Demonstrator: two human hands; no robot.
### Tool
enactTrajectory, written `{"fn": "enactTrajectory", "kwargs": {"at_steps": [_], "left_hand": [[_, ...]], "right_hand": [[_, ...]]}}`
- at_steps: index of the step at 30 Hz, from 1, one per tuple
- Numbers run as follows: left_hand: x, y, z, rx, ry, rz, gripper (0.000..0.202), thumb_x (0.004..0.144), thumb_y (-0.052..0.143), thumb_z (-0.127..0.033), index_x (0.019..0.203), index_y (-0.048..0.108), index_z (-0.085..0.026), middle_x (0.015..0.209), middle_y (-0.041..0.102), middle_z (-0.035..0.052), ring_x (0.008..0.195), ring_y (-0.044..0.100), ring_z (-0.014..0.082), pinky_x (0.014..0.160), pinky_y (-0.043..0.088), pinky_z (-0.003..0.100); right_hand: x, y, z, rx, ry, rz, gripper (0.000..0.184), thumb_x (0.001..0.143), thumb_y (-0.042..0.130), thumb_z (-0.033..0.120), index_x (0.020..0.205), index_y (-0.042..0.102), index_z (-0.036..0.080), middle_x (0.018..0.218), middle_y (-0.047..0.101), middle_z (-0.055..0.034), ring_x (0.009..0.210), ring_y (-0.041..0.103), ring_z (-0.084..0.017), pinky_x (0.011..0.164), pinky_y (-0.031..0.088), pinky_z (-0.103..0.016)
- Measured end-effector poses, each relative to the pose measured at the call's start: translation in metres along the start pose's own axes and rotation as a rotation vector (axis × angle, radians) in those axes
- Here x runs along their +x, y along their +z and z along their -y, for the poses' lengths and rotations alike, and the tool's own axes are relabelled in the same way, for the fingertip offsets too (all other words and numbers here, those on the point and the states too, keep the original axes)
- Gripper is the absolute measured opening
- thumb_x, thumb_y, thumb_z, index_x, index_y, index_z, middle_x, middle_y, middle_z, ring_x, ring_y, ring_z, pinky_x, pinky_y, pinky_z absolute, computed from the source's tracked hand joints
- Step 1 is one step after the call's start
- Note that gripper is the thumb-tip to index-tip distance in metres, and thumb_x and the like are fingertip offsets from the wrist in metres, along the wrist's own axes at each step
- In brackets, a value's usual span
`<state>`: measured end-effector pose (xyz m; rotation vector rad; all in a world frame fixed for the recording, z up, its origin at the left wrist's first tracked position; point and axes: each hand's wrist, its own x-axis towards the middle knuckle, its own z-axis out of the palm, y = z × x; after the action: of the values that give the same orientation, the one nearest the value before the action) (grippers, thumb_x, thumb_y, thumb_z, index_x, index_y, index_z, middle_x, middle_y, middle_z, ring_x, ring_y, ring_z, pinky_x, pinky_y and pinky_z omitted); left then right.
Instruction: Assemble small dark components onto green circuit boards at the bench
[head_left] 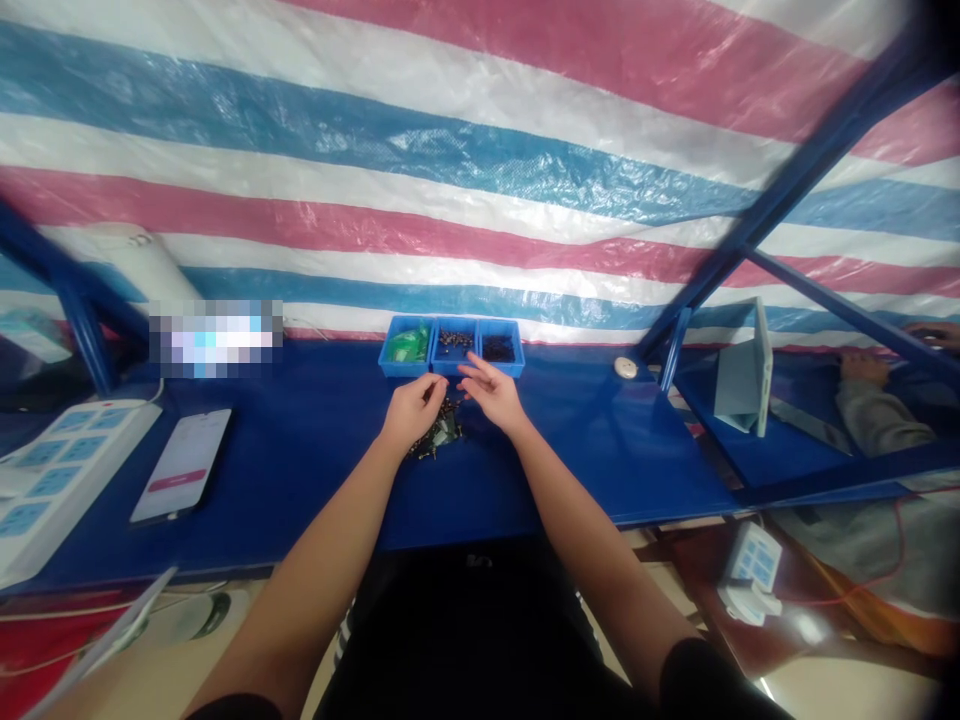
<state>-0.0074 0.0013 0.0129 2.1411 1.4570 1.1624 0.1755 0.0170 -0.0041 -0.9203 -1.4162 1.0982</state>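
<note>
I count three blue bins [405,370], one green plastic bag [408,345], one pile of tiny parts [439,438] on the tabletop [585,460], too jumbled to number, one left hand [414,410] and one right hand [496,396] by it, one smartphone [182,465], one tablet [763,370], one white disc [625,369], two power strips [49,485].

Seen from a camera worn on the person's head, a single wide view faces forward and tilts down over a flat, dark blue tabletop [285,500]. The lens looks from close above black clothing [465,620] at the bottom edge, taking in the bare left hand [412,408] and bare right hand [495,395] near the center. Straight ahead, a glossy red, white and blue striped plastic sheet [450,150] fills the upper part. At right, the view reaches past a slanting dark blue beam [810,168] to a co-worker's grey sleeve [889,415], farther off.
</note>
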Motion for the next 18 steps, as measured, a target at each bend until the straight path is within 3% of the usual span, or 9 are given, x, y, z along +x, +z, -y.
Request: {"fn": "enactTrajectory", "kwargs": {"at_steps": [4,7,10,14,18], "left_hand": [[0.001,0.000,0.000,0.008,0.000,-0.022,0.034,0.094,0.045,-0.044,0.094,0.068,-0.019,0.084,0.071,0.0021,0.068,0.061,0.0134,0.068,0.044,0.023],[0.001,0.000,0.000,0.009,0.003,-0.024,0.036,0.094,0.044,-0.045,0.093,0.068,-0.019,0.086,0.072,0.0025,0.070,0.062,0.0140,0.070,0.046,0.024],[0.001,0.001,0.001,0.008,0.011,-0.011,0.036,0.094,0.044,-0.045,0.093,0.068,-0.019,0.088,0.072,0.0026,0.074,0.063,0.0149,0.072,0.046,0.023],[0.001,0.001,0.002,0.013,0.010,-0.008,0.034,0.094,0.045,-0.044,0.092,0.069,-0.019,0.087,0.072,0.0026,0.074,0.063,0.0148,0.072,0.046,0.023],[0.000,0.001,0.002,0.016,0.036,0.028,0.033,0.094,0.045,-0.043,0.098,0.070,-0.021,0.084,0.070,0.0022,0.072,0.063,0.0146,0.071,0.047,0.024]], "right_hand": [[-0.012,-0.009,-0.002,-0.408,-0.113,0.101,0.021,0.086,0.061,0.028,0.102,0.073,0.022,0.093,0.073,-0.0047,0.081,0.065,-0.018,0.082,0.051,-0.034],[-0.015,-0.009,-0.006,-0.668,-0.183,0.180,0.024,0.084,0.063,0.019,0.105,0.073,0.022,0.091,0.069,-0.0063,0.085,0.059,-0.020,0.085,0.047,-0.036],[-0.012,-0.004,-0.011,-0.803,-0.173,0.172,0.025,0.086,0.063,0.019,0.109,0.072,0.021,0.090,0.064,-0.0080,0.086,0.055,-0.021,0.085,0.045,-0.036],[-0.012,0.000,-0.011,-0.805,-0.170,0.164,0.017,0.087,0.061,0.020,0.098,0.074,0.019,0.086,0.063,-0.0078,0.084,0.055,-0.020,0.084,0.045,-0.036],[-0.017,-0.002,-0.006,-0.576,-0.113,0.098,0.017,0.086,0.061,0.025,0.099,0.072,0.021,0.086,0.068,-0.0046,0.076,0.060,-0.016,0.077,0.049,-0.032]]}}
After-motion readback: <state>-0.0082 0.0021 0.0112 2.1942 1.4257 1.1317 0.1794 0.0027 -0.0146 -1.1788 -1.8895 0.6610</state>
